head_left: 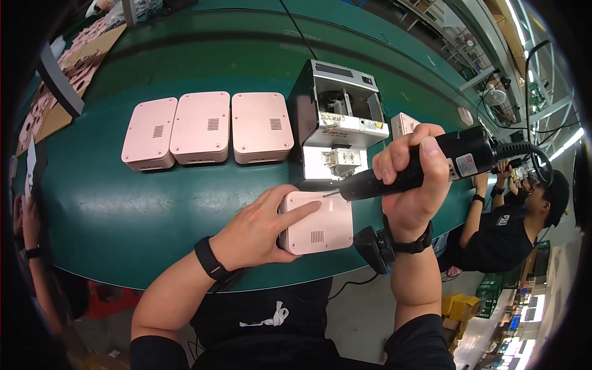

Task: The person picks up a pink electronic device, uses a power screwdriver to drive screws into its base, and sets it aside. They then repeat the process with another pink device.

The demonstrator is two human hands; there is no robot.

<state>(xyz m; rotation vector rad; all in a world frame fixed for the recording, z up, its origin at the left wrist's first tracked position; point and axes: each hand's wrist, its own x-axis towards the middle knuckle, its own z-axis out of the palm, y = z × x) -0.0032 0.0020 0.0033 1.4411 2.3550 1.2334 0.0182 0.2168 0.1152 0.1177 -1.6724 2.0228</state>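
Note:
A pale pink plastic box [336,229], with a vent grille and holes at its corners, lies on the green table in front of me. My left hand [258,223] grips its left side, the index finger stretched across the top face. In my right hand [416,176] is a black corded electric screwdriver [364,185], held almost level. Its thin bit points left over the box's far edge; I cannot tell if the tip touches. Just beyond stands a screw feeder [305,132], a black and silver machine with an open top.
Three similar pink boxes [200,132] stand in a row at the far left. Another pink box [404,123] sits right of the feeder. Many pink parts [68,74] lie on cardboard at the upper left. A co-worker [505,228] sits at the right; another person's arm [34,246] shows at left.

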